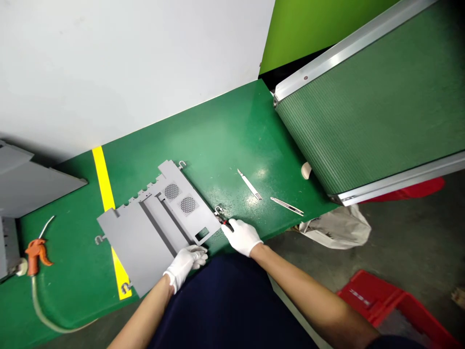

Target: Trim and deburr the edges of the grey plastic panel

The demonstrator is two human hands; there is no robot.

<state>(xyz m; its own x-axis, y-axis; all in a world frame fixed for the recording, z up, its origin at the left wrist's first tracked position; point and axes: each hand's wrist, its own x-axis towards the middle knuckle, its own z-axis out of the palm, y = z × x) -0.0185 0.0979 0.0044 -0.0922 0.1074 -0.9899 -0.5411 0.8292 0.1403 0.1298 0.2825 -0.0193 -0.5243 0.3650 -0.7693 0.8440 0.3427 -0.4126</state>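
A grey sheet-metal panel [152, 223] with two round vent grilles and small hook tabs lies flat on the green table [225, 140]. My left hand [187, 261], in a white glove, rests on the panel's near edge and holds it down. My right hand [242, 236], also gloved, grips a small red-and-black tool [225, 222] whose tip touches the hook tab [218, 210] at the panel's right corner.
Two thin metal blades [249, 184] [286, 206] lie on the table right of the panel. A green conveyor belt [370, 102] rises at right. An orange air gun [36, 253] with hose lies at left. Grey panels [29, 179] are stacked far left. Red crates [395, 305] and a white bag [334, 225] sit on the floor.
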